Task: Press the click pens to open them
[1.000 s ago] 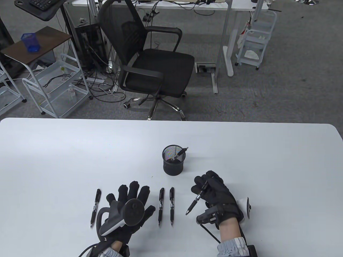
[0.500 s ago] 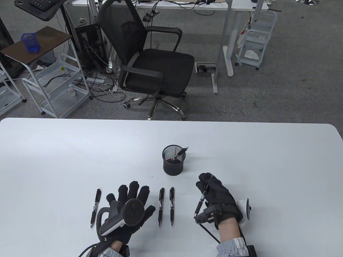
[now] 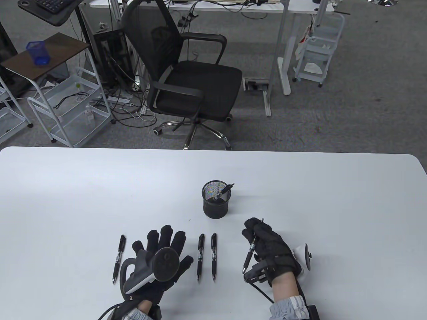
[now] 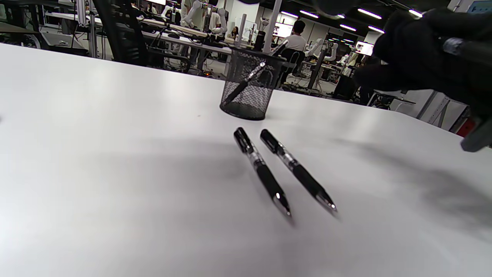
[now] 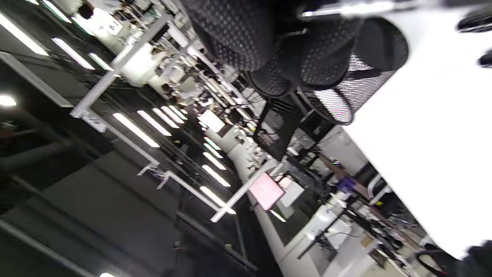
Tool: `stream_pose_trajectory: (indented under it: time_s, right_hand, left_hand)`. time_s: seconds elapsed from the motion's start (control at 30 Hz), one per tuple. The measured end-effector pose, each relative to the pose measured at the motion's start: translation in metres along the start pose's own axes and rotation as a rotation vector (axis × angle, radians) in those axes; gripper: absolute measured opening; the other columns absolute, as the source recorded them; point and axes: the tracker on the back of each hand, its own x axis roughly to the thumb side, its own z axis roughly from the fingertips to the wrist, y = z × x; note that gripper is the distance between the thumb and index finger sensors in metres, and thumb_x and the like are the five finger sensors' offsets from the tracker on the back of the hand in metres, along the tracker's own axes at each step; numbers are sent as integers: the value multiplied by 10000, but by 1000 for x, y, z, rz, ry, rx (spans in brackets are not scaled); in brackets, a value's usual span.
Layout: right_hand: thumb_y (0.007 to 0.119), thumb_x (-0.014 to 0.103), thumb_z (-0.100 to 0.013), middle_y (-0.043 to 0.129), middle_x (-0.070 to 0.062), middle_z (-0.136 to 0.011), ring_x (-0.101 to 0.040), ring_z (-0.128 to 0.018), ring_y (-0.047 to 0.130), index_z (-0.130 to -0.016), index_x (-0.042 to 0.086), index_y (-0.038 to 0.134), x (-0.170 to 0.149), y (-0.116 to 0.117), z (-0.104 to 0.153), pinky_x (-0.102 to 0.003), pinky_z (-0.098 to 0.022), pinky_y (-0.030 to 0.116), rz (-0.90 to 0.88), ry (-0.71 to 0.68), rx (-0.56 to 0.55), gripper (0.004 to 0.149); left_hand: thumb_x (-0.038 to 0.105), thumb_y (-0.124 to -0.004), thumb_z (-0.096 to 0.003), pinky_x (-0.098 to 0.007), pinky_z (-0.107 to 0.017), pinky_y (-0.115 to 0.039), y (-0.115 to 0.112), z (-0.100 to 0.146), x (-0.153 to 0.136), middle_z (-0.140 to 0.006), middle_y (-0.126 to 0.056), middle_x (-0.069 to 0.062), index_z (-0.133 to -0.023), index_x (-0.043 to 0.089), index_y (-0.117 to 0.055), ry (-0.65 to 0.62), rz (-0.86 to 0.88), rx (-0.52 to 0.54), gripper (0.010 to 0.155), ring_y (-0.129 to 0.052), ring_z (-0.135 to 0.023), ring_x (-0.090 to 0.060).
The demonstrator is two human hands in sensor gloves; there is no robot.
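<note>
I've got the right hand (image 3: 268, 245) curled around a pen (image 3: 251, 249), fingers wrapped on the barrel and lifted just off the white surface (image 3: 333, 206). It's a black click pen with a clear section partway down and a silver tip; its long axis runs close to front-to-back, tip aimed toward me and slightly left, the button end poking out past the fingers on the far side. From my right wrist camera I only see dotted glove fabric and a blurred silver streak, so the thumb's place on the button I can't tell. My left hand (image 3: 160, 258) lies flat on the surface, fingers spread, holding nothing. Just right of it lie two pens (image 3: 206, 256) side by side, parallel, tips toward me; the left wrist camera shows black grips, clear bodies, metal tips. Another pen (image 3: 118, 258) lies left of that hand, same heading. Beyond them, well apart, stands a black mesh cup (image 3: 216, 200) with one pen (image 3: 224, 191) leaning in it, top end tilted up to the right.
</note>
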Motion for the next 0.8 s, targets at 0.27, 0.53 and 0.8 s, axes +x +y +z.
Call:
stream_pose_trajectory:
  time_s: [0.27, 0.53, 0.8]
  right_hand:
    - [750, 153, -635, 287, -454, -1143, -481, -928, 753, -1048, 22, 675, 0, 2, 1, -633, -669, 691, -43, -6, 40, 440]
    - [778, 95, -606, 341, -474, -1114, -278, -902, 829, -1020, -116, 692, -1, 14, 3, -520, -700, 732, -24, -20, 108, 472]
    - [610, 171, -678, 568, -314, -1036, -199, -746, 833, -1108, -8, 467, 0, 25, 5, -521, -660, 724, -48, -62, 243, 487]
  left_hand:
    - [575, -511, -712, -848, -672, -184, 1, 0, 0, -1313, -159, -244, -1277, 225, -295, 0, -1, 2, 699, -239, -1135, -641]
    - [576, -513, -711, -848, -672, -187, 1, 1, 0, -1312, -160, -246, -1277, 218, -295, -1, 4, 5, 704, -238, -1134, -642]
    - [575, -510, -712, -849, -671, -184, 2, 1, 0, -1314, -159, -244, -1277, 224, -296, -2, 3, 5, 698, -237, -1136, -640]
